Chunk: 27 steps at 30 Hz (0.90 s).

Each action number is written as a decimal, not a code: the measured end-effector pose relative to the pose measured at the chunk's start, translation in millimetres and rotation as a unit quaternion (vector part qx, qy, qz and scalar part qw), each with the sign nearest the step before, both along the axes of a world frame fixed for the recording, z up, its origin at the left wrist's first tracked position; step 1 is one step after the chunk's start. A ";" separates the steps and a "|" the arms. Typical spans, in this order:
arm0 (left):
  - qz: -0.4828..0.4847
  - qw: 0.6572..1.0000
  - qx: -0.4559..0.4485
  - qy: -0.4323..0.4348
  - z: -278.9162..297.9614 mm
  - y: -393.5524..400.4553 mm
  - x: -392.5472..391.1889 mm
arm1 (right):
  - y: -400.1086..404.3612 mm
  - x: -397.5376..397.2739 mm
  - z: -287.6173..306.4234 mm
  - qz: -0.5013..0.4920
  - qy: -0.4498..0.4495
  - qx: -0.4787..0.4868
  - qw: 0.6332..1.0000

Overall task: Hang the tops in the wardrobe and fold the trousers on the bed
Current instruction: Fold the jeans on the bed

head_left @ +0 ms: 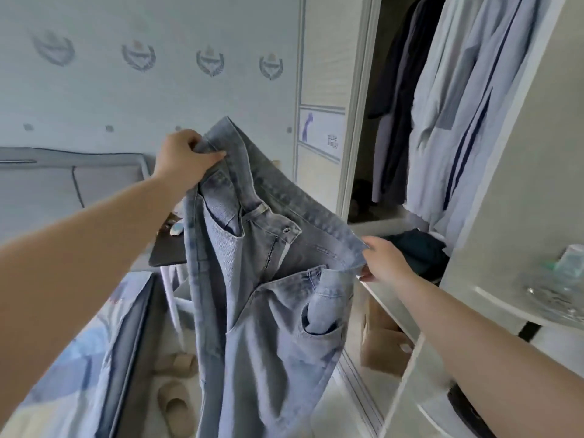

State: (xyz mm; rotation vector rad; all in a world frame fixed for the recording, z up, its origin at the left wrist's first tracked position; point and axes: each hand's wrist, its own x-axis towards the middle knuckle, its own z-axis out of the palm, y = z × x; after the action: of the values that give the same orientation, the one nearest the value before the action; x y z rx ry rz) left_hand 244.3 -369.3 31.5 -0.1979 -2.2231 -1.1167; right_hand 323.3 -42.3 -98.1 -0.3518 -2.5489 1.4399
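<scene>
You stood between the bed with the pale blue patterned cover (pixel 79 352), low at your left, and the open white wardrobe (pixel 357 99) at your right. In the wardrobe hung a row of tops: light blue shirts with dark navy stripes (pixel 467 99) nearest you and dark garments (pixel 399 90) deeper in, with a dark folded heap (pixel 417 251) on the shelf below them.

You held a pair of faded light blue denim trousers (pixel 268 279) up in the air in front of you, over the floor between the bed's edge and the wardrobe, touching neither. The waistband was stretched open and tilted, high at the left and lower at the right, with the fly unzipped, the metal button showing, and the legs hanging down out of view.

Your left hand (pixel 183 159) gripped the upper end of the waistband, fingers curled over the denim and thumb pressed along it. Your right hand (pixel 382 260) pinched the lower end of the waistband between thumb and fingers.

Beige slippers (pixel 175 403) lay on the floor below the trousers, beside the bed's edge.
</scene>
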 end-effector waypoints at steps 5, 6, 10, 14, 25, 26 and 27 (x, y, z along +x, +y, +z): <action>0.119 0.992 0.026 -0.030 -27.1 -89.8 66.1 | -30.8 9.0 19.1 0.046 0.022 -0.089 0.995; 0.134 0.990 0.035 -0.033 -31.7 -105.5 78.0 | -39.8 11.0 23.8 0.060 0.052 -0.071 0.994; 0.214 0.974 0.074 -0.026 -44.2 -174.9 138.2 | -90.7 20.2 43.3 0.201 0.202 0.121 0.951; 0.296 0.950 0.100 -0.025 -47.2 -260.0 214.8 | -158.8 22.4 70.4 0.357 0.220 0.439 0.795; 0.446 0.888 0.110 -0.018 -64.3 -429.4 411.4 | -395.1 73.9 58.0 0.447 0.311 0.649 0.531; 0.462 0.880 0.114 -0.016 -68.3 -439.2 428.0 | -418.7 81.0 52.2 0.438 0.338 0.660 0.508; 0.473 0.873 0.116 -0.014 -72.4 -446.3 440.0 | -435.1 86.1 48.1 0.429 0.359 0.662 0.499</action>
State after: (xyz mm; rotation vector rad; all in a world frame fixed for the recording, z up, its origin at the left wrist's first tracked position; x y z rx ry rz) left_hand 684.3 -815.6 -40.9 0.9209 -1.7809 -0.7824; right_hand 409.4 -477.4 -50.1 1.5100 -2.1141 -0.6702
